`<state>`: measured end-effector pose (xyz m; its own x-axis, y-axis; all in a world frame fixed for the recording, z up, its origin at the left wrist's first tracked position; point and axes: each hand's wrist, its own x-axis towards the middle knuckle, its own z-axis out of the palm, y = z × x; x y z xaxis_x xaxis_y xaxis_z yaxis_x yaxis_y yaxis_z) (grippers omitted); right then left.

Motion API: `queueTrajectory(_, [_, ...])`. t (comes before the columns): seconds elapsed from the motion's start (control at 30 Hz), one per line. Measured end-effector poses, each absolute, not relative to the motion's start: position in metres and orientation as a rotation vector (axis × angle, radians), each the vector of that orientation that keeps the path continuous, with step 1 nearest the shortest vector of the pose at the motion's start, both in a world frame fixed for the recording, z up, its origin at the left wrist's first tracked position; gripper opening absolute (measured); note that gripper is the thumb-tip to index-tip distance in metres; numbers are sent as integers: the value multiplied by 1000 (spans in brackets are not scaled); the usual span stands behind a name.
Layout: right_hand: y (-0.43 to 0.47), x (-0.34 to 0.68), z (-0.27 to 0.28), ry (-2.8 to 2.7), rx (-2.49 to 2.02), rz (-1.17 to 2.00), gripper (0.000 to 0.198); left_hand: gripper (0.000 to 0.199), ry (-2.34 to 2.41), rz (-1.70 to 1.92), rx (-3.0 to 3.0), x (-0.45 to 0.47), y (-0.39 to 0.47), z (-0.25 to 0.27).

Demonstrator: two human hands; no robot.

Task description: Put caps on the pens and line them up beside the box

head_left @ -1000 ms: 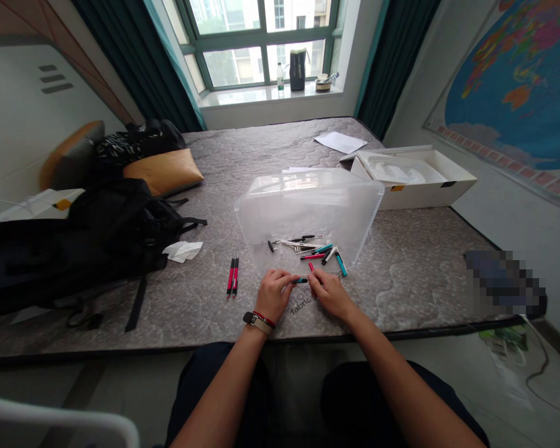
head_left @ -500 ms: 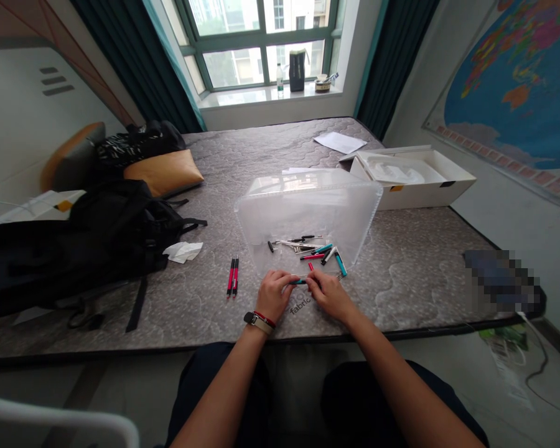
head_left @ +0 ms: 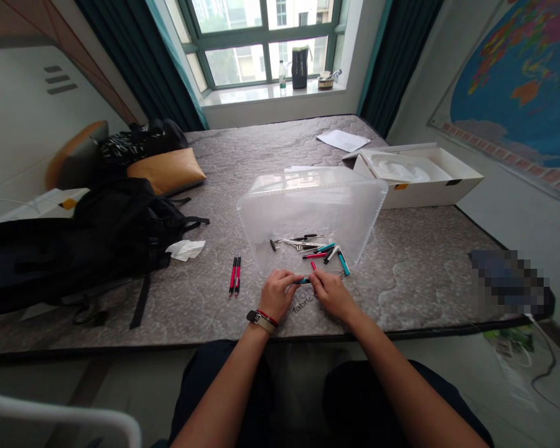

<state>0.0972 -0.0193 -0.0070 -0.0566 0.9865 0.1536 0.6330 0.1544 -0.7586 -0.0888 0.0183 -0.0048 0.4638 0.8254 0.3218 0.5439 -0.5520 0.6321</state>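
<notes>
Both my hands meet in front of a clear plastic bin [head_left: 317,205] that lies on its side. Between them is a teal and black pen [head_left: 302,281]. My left hand [head_left: 277,295] pinches one end of it, and my right hand [head_left: 332,295] grips the other end; the fingers partly hide it. Inside the bin's opening lie several loose pen parts [head_left: 310,245], in black, white, teal and red. A teal barrel [head_left: 343,262] rests close to my right hand. Left of the bin, two red and black pens [head_left: 234,275] lie side by side.
A black backpack [head_left: 116,242] and a crumpled tissue [head_left: 185,250] lie on the left of the mattress [head_left: 242,155]. An open white box [head_left: 429,194] stands at the right behind the bin. Paper sheets [head_left: 343,140] lie farther back. A blurred dark object [head_left: 511,283] is near the right edge.
The view has shifted slightly. My hands stay together on the teal and black pen, with little visible movement of the fingers.
</notes>
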Motion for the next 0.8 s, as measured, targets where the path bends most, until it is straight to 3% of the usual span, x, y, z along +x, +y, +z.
queueTrajectory(0.3, [-19,92,-8,-1598,-1452,896,50,22,1092,1112,1689,-85,13,5])
queueTrajectory(0.47, [-26,69,-19,-1757,-1474,866,47,55,708,1192,849,-89,20,17])
queueTrajectory(0.63, [-27,56,-25,-1857,-1567,770,45,52,482,1127,484,-101,24,26])
queueTrajectory(0.8, [-26,60,-26,-1739,-1478,933,50,57,475,1256,332,-112,26,29])
